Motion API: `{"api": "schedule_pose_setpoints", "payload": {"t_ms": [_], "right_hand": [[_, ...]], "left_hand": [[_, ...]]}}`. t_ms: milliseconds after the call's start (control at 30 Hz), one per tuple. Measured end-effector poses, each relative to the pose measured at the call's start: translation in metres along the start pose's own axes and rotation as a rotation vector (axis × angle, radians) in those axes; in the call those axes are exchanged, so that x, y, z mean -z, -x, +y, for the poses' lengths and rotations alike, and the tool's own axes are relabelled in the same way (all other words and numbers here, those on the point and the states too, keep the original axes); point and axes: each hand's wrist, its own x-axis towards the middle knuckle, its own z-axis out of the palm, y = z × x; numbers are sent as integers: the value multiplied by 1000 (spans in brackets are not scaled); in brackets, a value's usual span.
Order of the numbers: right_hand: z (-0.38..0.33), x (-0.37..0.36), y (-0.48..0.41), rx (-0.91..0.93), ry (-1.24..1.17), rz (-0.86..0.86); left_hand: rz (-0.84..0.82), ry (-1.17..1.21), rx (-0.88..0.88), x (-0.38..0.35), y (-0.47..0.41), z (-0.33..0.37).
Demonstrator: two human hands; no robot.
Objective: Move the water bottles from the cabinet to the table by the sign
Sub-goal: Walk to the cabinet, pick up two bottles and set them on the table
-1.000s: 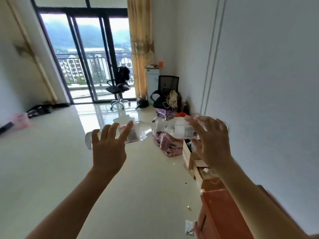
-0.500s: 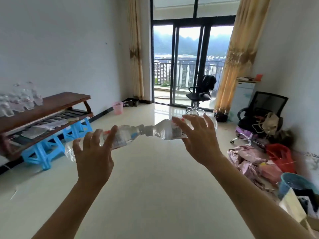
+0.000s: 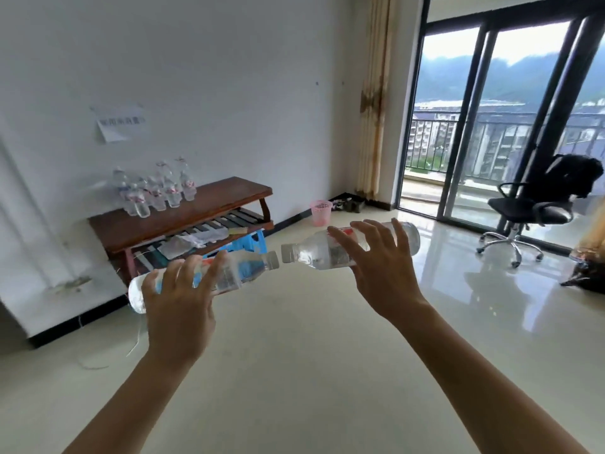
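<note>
Left grip (image 3: 178, 309) clasps the left bottle (image 3: 248, 269), right grip (image 3: 383, 273) the right bottle (image 3: 311, 253), both sideways; the surface (image 3: 216, 198) under the sign (image 3: 119, 124) lies far left.

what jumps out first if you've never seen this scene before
Mid-frame, the left hand grips the left bottle and the right hand grips the right bottle, both sideways, caps nearly meeting. Behind on the left, a cluster of bottles stands on the wooden table below a paper sign.
</note>
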Motion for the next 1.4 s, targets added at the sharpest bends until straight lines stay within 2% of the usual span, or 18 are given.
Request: {"api": "schedule_pose_setpoints", "payload": {"t_ms": [233,267,400,567,700,833,1000,1200,1400], "right_hand": [[-31,-164,-148,92,-139,38],[-48,-202,-179,117,-168,44],[-84,-277,-234,191,-220,23],[-129,-380,-322,241,-247,-38],[-137,-446,-395,250,-226,-12],[-127,-523,-459,222,-199,51],[-107,-616,-521,195,-217,90],[-80,-751,-636,178,-273,52],[-80,-851,-748,150,-356,49]], "left_hand": [[-23,-151,133,-104,-69,-94],[7,-175,153,-129,-82,-121],[77,-201,195,-188,-106,-185],[-6,-138,264,-282,-164,-273],[21,-115,268,-343,-238,-335],[37,-64,240,-421,-303,-370],[8,65,290,-509,-372,-389],[-64,154,280,-635,-489,-426],[29,155,299,-711,-571,-470]]}}
